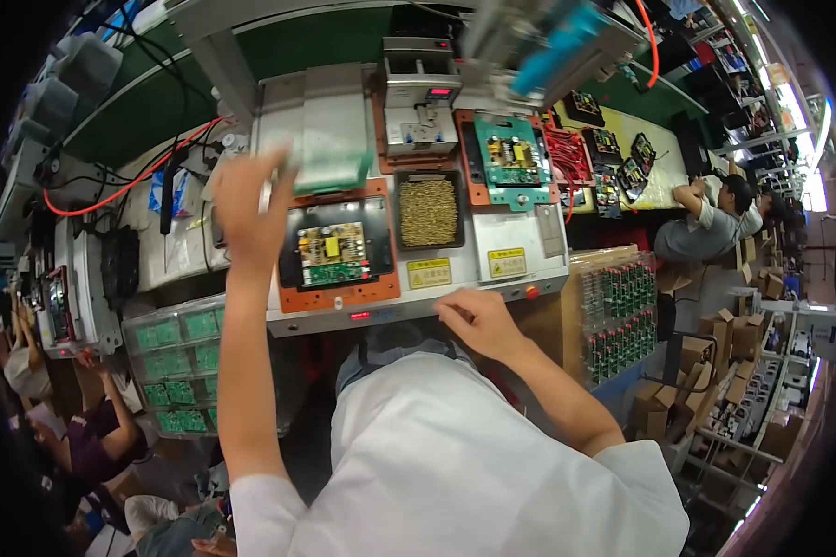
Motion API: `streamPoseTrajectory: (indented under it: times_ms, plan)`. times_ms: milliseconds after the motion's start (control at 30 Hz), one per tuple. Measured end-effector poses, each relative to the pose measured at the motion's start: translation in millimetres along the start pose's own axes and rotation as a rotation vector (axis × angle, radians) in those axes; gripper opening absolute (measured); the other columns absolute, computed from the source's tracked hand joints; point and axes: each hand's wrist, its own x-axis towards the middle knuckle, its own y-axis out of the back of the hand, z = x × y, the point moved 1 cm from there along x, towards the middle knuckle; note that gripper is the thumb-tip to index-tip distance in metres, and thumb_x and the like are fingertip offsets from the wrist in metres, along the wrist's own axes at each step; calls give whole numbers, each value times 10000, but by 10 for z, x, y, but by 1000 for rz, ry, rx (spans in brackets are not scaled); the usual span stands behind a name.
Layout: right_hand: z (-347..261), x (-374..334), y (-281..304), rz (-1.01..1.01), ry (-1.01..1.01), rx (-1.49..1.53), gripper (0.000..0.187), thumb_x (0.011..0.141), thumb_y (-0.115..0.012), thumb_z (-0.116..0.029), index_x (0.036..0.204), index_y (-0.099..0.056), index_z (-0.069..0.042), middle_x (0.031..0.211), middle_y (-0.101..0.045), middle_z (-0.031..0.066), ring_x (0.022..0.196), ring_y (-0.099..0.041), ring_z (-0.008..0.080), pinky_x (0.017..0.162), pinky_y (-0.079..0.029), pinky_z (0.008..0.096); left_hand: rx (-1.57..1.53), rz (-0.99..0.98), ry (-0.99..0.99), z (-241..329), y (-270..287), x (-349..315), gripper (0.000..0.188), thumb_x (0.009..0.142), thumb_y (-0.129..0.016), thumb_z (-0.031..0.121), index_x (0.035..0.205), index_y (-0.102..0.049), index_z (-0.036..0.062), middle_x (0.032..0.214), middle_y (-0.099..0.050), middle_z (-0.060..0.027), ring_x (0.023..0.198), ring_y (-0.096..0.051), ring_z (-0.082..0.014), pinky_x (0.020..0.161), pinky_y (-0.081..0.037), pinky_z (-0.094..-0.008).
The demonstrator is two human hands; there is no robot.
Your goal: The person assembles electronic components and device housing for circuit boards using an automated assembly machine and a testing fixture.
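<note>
My left hand (pixel 249 200) is raised over the left side of the bench machine, smeared by motion. Its fingertips are beside a blurred green plate (pixel 336 174), and whether they grip it is unclear. Below the plate, a circuit board (pixel 333 252) with a yellow transformer lies in a black and orange fixture (pixel 381 290). My right hand (pixel 481 320) is at the machine's front edge, fingers curled closed, their contents hidden. Between the two fixtures is a dark tray of small brass-coloured screws (pixel 428 212). The right fixture holds another board (pixel 513 160) under a teal frame.
A metal feeder box (pixel 420 102) with red displays stands behind the screws. A blurred blue and grey tool head (pixel 557 51) hangs at upper right. Red wires (pixel 567 153) lie beside the right fixture. Racks of green boards (pixel 618 297) flank me. Other people work on both sides.
</note>
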Motion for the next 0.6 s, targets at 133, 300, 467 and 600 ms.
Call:
streamPoseTrajectory:
  times_ms: [133, 300, 467, 600]
  plan:
    - [-315, 631, -51, 20, 236, -112, 121, 908, -667, -79, 1008, -702, -19, 883, -679, 114, 699, -641, 219, 609, -495, 316, -214, -136, 272, -851, -943, 536, 362, 869, -706, 93, 1221, -646, 32, 1166, -671, -164, 1094, -641, -319, 942, -484, -360]
    - [-244, 1620, -572, 103, 507, -519, 216, 848, -676, -88, 1064, -659, -78, 957, -652, 95, 879, -667, 299, 746, -552, 401, -265, -432, 353, -1353, -1376, -131, 420, 856, -698, 113, 1254, -618, 7, 1286, -623, -183, 1194, -587, -365, 1025, -456, -389]
    - [-354, 1995, -1081, -158, 439, -844, 125, 806, -637, -75, 918, -692, -77, 960, -635, 85, 877, -695, 294, 672, -574, 456, -417, -242, 684, -1564, -548, -855, 402, 925, -672, 151, 1291, -603, -2, 1308, -625, -161, 1180, -606, -264, 1025, -447, -364]
    - [-565, 1887, -865, -64, 577, -878, 76, 744, -655, -86, 810, -656, -47, 865, -595, 81, 803, -678, 267, 618, -571, 374, -381, -61, 937, -935, 323, -1216, 401, 1013, -575, 207, 1335, -554, -31, 1296, -611, -148, 1170, -580, -226, 1010, -444, -339]
